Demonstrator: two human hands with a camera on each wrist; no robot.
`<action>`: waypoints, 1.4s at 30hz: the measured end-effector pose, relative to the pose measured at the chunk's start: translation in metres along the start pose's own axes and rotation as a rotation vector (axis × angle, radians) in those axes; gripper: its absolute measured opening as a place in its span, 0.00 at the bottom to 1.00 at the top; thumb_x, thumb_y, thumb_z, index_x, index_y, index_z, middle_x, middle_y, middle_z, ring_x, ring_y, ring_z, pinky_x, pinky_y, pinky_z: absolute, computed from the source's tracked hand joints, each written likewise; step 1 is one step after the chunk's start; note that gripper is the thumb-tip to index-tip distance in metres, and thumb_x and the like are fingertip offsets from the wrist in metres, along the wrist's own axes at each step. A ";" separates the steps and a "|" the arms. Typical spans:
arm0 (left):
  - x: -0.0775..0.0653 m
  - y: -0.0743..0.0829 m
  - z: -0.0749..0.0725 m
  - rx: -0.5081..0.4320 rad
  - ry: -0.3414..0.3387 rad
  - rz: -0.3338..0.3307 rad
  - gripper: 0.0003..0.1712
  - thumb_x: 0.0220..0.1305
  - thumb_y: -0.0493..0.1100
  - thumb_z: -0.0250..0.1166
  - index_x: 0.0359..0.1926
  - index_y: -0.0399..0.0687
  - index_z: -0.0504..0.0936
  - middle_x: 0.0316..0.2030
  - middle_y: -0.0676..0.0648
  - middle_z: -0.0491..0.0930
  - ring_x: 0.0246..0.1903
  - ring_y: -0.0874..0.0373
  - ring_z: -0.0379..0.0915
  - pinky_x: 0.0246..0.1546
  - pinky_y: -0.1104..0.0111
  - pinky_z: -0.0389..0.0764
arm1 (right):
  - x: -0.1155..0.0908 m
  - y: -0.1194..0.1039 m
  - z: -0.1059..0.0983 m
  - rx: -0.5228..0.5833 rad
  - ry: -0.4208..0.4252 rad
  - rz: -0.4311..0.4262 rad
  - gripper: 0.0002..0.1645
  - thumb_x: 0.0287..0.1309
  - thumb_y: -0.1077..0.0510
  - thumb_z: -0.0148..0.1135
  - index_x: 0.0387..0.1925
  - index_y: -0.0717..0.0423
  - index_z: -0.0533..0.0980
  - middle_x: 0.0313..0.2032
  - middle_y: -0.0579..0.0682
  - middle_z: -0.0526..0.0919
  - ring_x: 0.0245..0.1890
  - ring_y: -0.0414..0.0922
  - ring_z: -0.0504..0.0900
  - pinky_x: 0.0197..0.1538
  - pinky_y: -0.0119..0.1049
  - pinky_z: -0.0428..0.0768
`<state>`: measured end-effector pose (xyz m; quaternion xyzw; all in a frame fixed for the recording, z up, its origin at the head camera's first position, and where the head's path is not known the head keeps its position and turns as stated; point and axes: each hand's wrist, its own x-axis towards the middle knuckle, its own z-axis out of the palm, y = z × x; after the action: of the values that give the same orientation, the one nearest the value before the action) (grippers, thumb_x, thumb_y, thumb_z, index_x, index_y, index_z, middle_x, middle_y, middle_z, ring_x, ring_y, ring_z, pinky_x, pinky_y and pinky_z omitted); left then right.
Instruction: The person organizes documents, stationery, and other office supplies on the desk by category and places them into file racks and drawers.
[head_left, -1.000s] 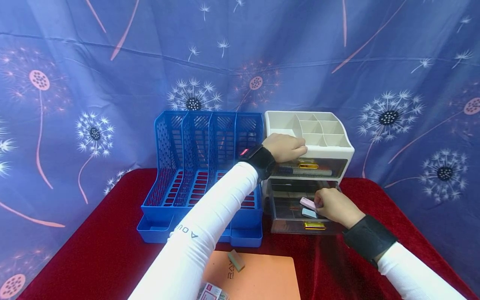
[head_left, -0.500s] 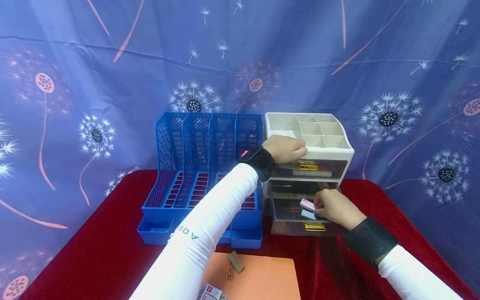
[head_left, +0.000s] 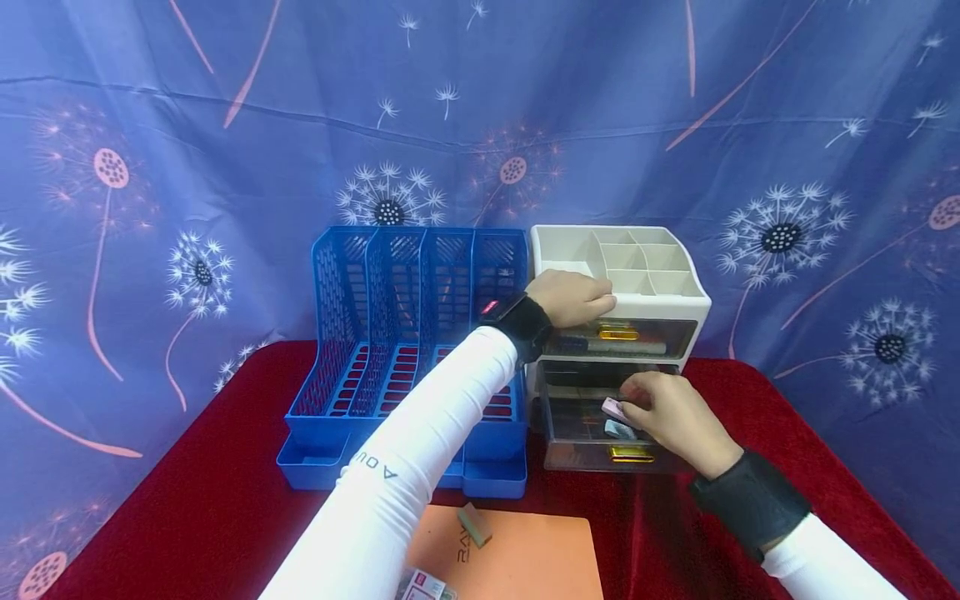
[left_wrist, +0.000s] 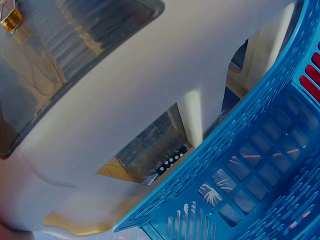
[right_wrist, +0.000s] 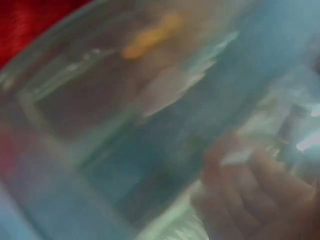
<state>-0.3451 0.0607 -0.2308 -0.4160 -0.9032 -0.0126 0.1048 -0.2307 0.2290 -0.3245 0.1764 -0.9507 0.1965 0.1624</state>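
Note:
A white desk organizer (head_left: pixel 697 312) with drawers stands at the right of the table. My left hand (head_left: pixel 572 297) grips its upper front edge, fingers curled over it. The lower clear drawer (head_left: pixel 577 452) is pulled out. Inside lie a pink eraser (head_left: pixel 615 408) and a light blue eraser (head_left: pixel 619 429). Just over them is my right hand (head_left: pixel 671 412), thumb and index finger apart beside the pink eraser. The right wrist view is blurred; the hand (right_wrist: pixel 250 192) shows there low at the right, with a pale patch between its fingers that I cannot identify.
A blue file rack (head_left: pixel 345 333) stands left of the organizer. In front, an orange folder (head_left: pixel 540 550) carries a greenish eraser (head_left: pixel 474 525) and a small clear pack (head_left: pixel 423 585). The upper drawer (head_left: pixel 645 337) is closed with things inside. A dandelion curtain (head_left: pixel 600 100) hangs behind.
My right hand has risen slightly, and its thumb and index finger have spread apart near the pink eraser. My left hand stays put on the organizer.

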 end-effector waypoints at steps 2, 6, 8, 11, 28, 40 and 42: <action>0.000 0.000 0.000 0.000 0.000 -0.003 0.17 0.70 0.53 0.40 0.36 0.54 0.74 0.27 0.56 0.71 0.31 0.62 0.69 0.31 0.68 0.65 | -0.002 -0.010 -0.002 0.002 0.042 -0.025 0.11 0.45 0.64 0.70 0.34 0.64 0.80 0.30 0.56 0.83 0.31 0.49 0.82 0.37 0.48 0.79; 0.000 -0.001 -0.001 -0.004 -0.002 -0.007 0.17 0.70 0.53 0.40 0.36 0.54 0.74 0.27 0.56 0.71 0.31 0.62 0.69 0.32 0.68 0.67 | -0.008 -0.036 -0.006 0.012 0.153 -0.115 0.13 0.43 0.65 0.72 0.35 0.63 0.80 0.32 0.55 0.83 0.33 0.50 0.82 0.38 0.48 0.78; -0.001 -0.001 -0.001 -0.005 0.001 -0.010 0.17 0.70 0.53 0.40 0.36 0.54 0.74 0.28 0.56 0.72 0.31 0.62 0.69 0.32 0.68 0.67 | -0.012 -0.049 -0.007 0.019 0.191 -0.163 0.14 0.43 0.65 0.72 0.35 0.61 0.80 0.32 0.53 0.83 0.33 0.48 0.82 0.38 0.46 0.79; -0.001 -0.002 -0.002 0.003 -0.004 -0.012 0.17 0.71 0.54 0.40 0.37 0.54 0.73 0.29 0.56 0.73 0.33 0.63 0.70 0.34 0.67 0.68 | -0.017 -0.068 -0.008 0.027 0.211 -0.223 0.14 0.43 0.64 0.73 0.36 0.59 0.80 0.33 0.51 0.83 0.34 0.45 0.82 0.39 0.44 0.80; 0.002 -0.005 0.000 -0.007 -0.004 0.001 0.16 0.70 0.53 0.39 0.34 0.55 0.71 0.27 0.57 0.70 0.32 0.63 0.69 0.33 0.66 0.68 | -0.042 -0.130 0.048 0.222 -0.161 -0.454 0.08 0.53 0.58 0.67 0.36 0.50 0.80 0.35 0.41 0.82 0.36 0.35 0.78 0.41 0.30 0.77; 0.000 -0.001 0.000 -0.031 -0.005 -0.003 0.16 0.70 0.53 0.40 0.35 0.55 0.72 0.27 0.57 0.71 0.31 0.63 0.69 0.31 0.68 0.65 | -0.042 -0.135 0.099 0.131 -0.335 -0.426 0.08 0.48 0.62 0.68 0.34 0.55 0.80 0.32 0.43 0.82 0.35 0.34 0.77 0.40 0.29 0.76; -0.001 -0.001 0.000 -0.030 -0.004 -0.005 0.16 0.69 0.53 0.40 0.35 0.55 0.72 0.27 0.58 0.72 0.31 0.63 0.69 0.30 0.68 0.65 | -0.042 -0.135 0.106 0.099 -0.318 -0.433 0.07 0.48 0.61 0.68 0.32 0.54 0.80 0.30 0.42 0.81 0.32 0.34 0.76 0.38 0.28 0.75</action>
<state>-0.3453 0.0594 -0.2304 -0.4153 -0.9042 -0.0256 0.0966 -0.1653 0.0788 -0.3904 0.4118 -0.8937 0.1734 0.0406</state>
